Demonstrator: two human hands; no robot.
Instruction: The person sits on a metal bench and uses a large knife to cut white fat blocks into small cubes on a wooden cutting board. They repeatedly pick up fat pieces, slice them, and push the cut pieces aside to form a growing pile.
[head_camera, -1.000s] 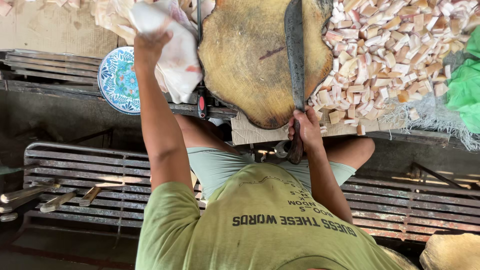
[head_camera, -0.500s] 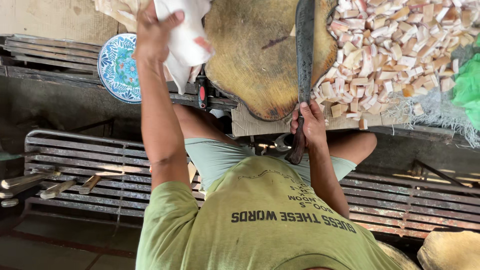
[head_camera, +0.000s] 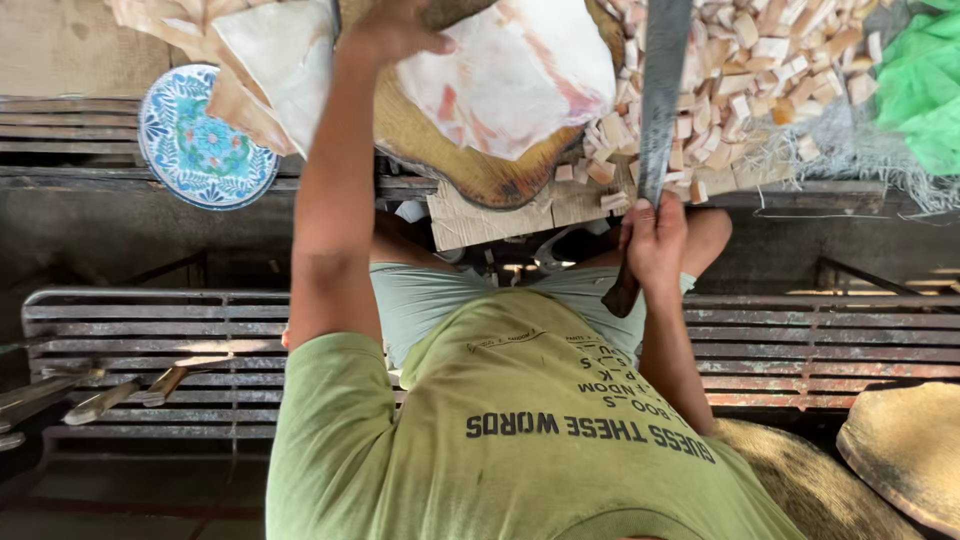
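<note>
Since earlier frame, pale pink-white slab of skin (head_camera: 510, 75) now lies on round wooden chopping block (head_camera: 480, 170). Left hand (head_camera: 395, 30) presses its edge, fingers cut off by frame. Right hand (head_camera: 655, 240) clenched round long steel cleaver (head_camera: 660, 90), tip out of view.

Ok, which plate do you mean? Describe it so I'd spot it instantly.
Start at the round wooden chopping block at the top of the view, where the left hand lays down a pale slab. Look to the far side of that arm: the plate sits beside a pile of pale sheets. It alone is round with a blue floral pattern.
</note>
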